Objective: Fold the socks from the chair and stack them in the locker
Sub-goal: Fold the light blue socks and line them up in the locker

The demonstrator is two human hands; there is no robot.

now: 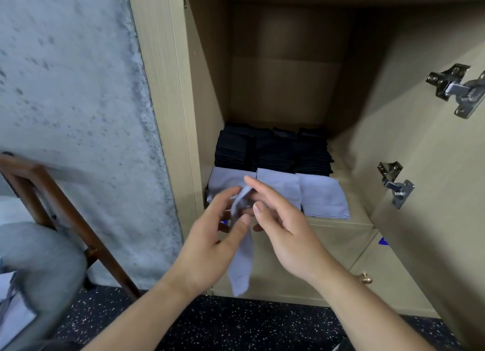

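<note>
A person stands at an open locker [162,93], both bare hands raised in front of its shelf, working a single pale blue sock [242,256]. The sock hangs nearly straight down between the two hands, its long axis vertical, its free end dangling below the wrists and in front of the closed lower cabinet doors [328,248]. The left hand [210,245] holds the sock's upper part, fingers and thumb curled round the fabric. The right hand [286,235] is just beside it, fingers fairly straight and spread, fingertips touching the bunched top of the sock; whether it truly pinches the cloth cannot be told because of motion blur. The left hand has the surer hold, so a fold would likely mean bringing the hanging end up toward the fingers. Directly behind the hands, on the locker shelf, lies a front row of folded pale blue socks [322,196] set side by side, and behind it a row of folded black socks [273,148] in stacks. The space above them is open. At the left stands a wooden chair [65,209] with grey cloth [42,266] on its seat, blurred; what lies there cannot be made out. Two metal hinges [456,88] show on the open door [433,167] at right.
</note>
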